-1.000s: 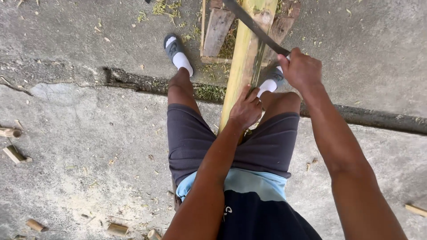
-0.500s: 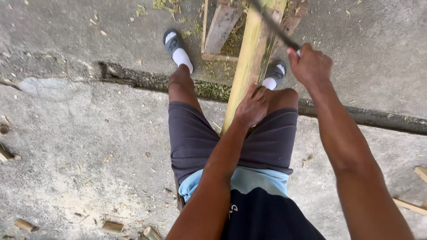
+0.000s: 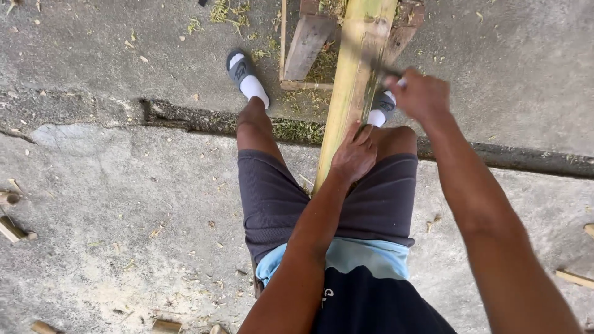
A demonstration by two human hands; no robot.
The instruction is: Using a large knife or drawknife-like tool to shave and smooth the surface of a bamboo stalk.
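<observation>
A long yellow-green bamboo pole [image 3: 354, 74] runs between my legs, from my lap out to a wooden frame [image 3: 307, 46] on the ground. My left hand [image 3: 354, 154] grips the pole's near end above my thighs. My right hand [image 3: 419, 96] is closed on the handle of a dark-bladed knife [image 3: 375, 65]. The blade is blurred and lies across the pole's right side. I sit in grey shorts, with white socks and grey slides on both feet.
Rough concrete ground with a cracked gutter line [image 3: 185, 117] running across. Short bamboo offcuts lie at the left edge [image 3: 11, 229] and along the bottom [image 3: 166, 324]. Green shavings are scattered near the wooden frame. A thin splinter [image 3: 575, 278] lies at the right.
My right hand has swung the knife down from a raised position onto the pole. My left hand stays on the pole. The view has shifted slightly.
</observation>
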